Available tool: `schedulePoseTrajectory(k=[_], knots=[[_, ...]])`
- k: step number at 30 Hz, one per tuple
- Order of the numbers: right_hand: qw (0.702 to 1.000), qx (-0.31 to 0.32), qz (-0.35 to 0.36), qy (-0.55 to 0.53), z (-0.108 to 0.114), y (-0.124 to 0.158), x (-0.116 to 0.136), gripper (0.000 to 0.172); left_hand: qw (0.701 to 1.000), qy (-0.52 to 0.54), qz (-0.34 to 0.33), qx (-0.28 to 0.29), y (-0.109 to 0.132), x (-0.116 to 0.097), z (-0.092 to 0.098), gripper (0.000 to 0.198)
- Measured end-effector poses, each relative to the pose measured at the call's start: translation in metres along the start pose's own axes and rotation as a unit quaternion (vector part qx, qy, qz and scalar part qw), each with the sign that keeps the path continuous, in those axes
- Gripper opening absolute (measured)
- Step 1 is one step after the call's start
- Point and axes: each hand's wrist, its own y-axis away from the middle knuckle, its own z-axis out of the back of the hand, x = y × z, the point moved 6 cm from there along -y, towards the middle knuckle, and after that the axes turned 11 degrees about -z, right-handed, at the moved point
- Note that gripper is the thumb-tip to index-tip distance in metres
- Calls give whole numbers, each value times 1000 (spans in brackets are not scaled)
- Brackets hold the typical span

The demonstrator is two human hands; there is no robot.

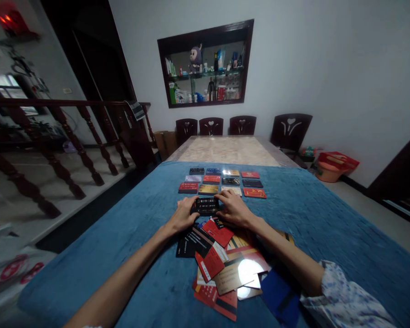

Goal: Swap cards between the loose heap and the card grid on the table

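Between my two hands is a black card (pixel 207 206) with white lettering, held by its short sides above the blue cloth. My left hand (pixel 184 214) grips its left end with thumb and fingers. At the right end, my right hand (pixel 235 208) closes on the card's edge. Beyond it, several cards sit in rows, among them a gold card (pixel 209 189), a red card (pixel 254 193) and another black card (pixel 230 181). Nearer to me lies a loose, overlapping heap of cards, with a red card (pixel 210 263), a gold card (pixel 230 275) and a blue card (pixel 280 291).
The blue cloth (pixel 130 228) covers the near part of a long table with a bare marble-patterned far end (pixel 225 148). Dark chairs (pixel 290 132) stand around that end. A wooden railing (pixel 78 155) runs along the left, and a white plastic bag (pixel 13 273) is at lower left.
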Motion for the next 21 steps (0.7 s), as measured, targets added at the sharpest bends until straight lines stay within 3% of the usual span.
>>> schedulePoseTrajectory(k=[21], knots=[[998, 49, 23, 16, 1, -23, 0, 51, 995, -43, 28, 83, -11, 2, 13, 49]])
